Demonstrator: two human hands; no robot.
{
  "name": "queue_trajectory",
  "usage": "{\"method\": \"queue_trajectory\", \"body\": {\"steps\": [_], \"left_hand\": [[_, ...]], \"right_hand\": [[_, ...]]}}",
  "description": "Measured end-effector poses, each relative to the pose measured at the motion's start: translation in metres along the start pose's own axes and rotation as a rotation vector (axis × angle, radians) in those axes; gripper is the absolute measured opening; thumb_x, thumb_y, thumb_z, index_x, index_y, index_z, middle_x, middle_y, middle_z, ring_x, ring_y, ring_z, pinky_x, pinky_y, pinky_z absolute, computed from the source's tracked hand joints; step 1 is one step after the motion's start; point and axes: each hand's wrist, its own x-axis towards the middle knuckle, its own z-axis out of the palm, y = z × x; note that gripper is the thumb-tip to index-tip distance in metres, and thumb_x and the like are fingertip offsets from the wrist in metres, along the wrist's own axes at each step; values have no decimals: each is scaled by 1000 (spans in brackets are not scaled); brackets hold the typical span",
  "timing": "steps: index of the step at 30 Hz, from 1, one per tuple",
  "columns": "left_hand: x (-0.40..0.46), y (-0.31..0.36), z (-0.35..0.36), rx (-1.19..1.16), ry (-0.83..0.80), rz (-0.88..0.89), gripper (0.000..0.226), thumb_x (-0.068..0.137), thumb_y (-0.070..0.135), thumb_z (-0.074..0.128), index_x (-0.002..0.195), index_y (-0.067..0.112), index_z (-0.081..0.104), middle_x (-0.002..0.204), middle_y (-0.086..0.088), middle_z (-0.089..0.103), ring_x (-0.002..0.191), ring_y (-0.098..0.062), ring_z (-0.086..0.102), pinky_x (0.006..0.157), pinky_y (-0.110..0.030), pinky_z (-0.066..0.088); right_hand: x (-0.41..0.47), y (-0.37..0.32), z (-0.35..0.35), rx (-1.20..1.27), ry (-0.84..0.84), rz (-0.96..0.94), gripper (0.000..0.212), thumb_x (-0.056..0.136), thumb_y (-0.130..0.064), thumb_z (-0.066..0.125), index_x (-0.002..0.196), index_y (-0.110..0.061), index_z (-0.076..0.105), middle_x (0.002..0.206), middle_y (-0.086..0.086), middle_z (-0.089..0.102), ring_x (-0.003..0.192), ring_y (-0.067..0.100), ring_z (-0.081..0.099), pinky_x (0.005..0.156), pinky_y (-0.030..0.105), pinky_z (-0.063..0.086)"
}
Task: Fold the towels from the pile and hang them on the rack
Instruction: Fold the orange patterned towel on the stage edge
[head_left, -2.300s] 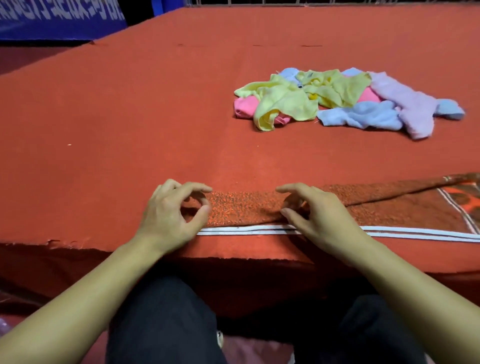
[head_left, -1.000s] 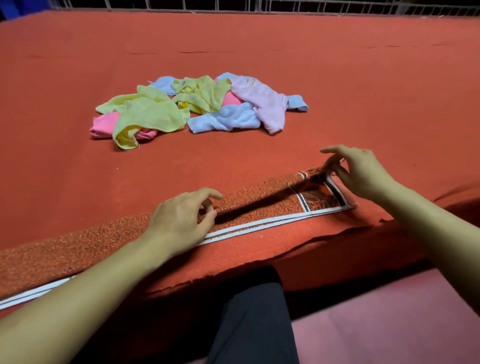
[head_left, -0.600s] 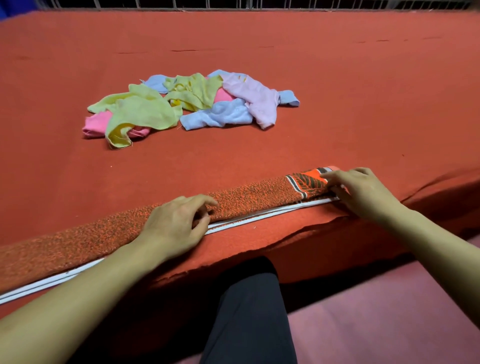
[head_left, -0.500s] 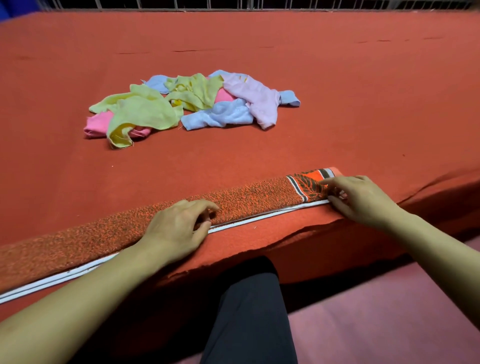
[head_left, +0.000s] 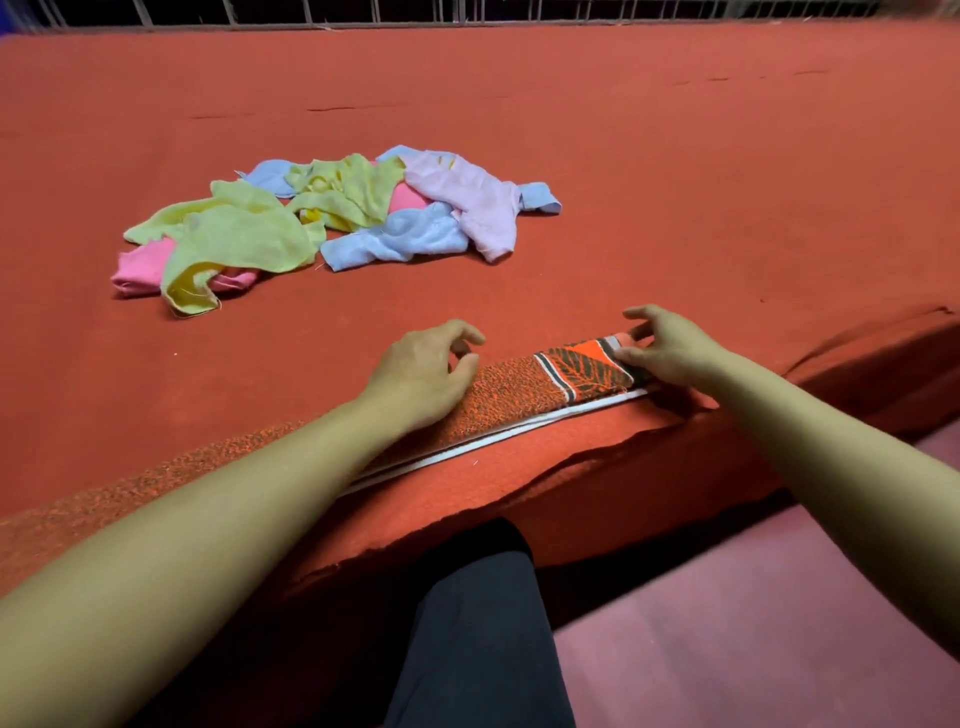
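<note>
Our right hand (head_left: 670, 348) sits at the patterned end of the orange towel (head_left: 519, 395), thumb and fingers curled at the leaf-printed band (head_left: 582, 366); they appear to pinch its corner, though the contact itself is partly hidden behind the knuckles. Our left hand (head_left: 421, 374) hovers on the same towel further along its length, fingers loosely curled; whether it has any cloth between its fingertips we cannot tell.

The orange towel lies folded into a long narrow strip along the near edge of the red table (head_left: 675, 182), its white border (head_left: 467, 449) facing us, the rest of the strip running off under our left forearm. Beyond the towel, well apart from it, lies the pile of small towels (head_left: 337, 218) in yellow, pink, blue and lilac. Beyond that, at the table's far edge, is a metal railing (head_left: 467, 10); whether that is the rack we cannot say.

We judge the towel light, soft and limp: it will sag wherever it is unsupported, and the lengthwise fold may fall open if lifted by one layer. The sensible hold is through all layers at the banded end, with the left hand gripping the strip's middle.
</note>
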Motion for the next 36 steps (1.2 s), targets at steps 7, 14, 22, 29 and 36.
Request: {"method": "queue_trajectory", "body": {"steps": [7,14,22,29,36], "left_hand": [[71,40,56,13,-266,112,39,96,39,57,129,20,52,122,0,66,109,-22,61,93,-30,44],[108,66,82,-187,-333,141,39,93,31,65,128,18,54,112,-3,64,107,-21,61,91,-29,46],[133,65,96,-214,-232,54,50,90,34,68,133,18,49,109,1,61,106,-19,60,93,-30,45],[84,44,73,124,6,194,43,91,42,63,131,31,50,116,16,63,107,-19,52,92,-36,39],[-13,-4,7,-221,71,9,39,82,20,76,113,35,59,85,22,67,67,-9,57,73,-25,49]], "right_hand": [[-12,2,-5,248,48,-16,68,81,1,72,142,-13,45,88,-4,51,67,14,56,58,17,48],[-15,6,-13,483,75,-112,71,84,7,66,144,-21,40,99,2,49,66,20,55,57,31,49],[27,19,-23,227,265,-119,70,82,-12,76,142,-20,42,105,-1,60,73,17,58,65,21,45],[14,27,-6,-80,386,-144,57,80,-24,75,133,-18,54,113,4,63,101,26,57,91,34,41],[-41,-46,33,49,231,-426,48,81,-19,77,126,-23,59,91,-14,62,82,11,54,80,27,42]]}}
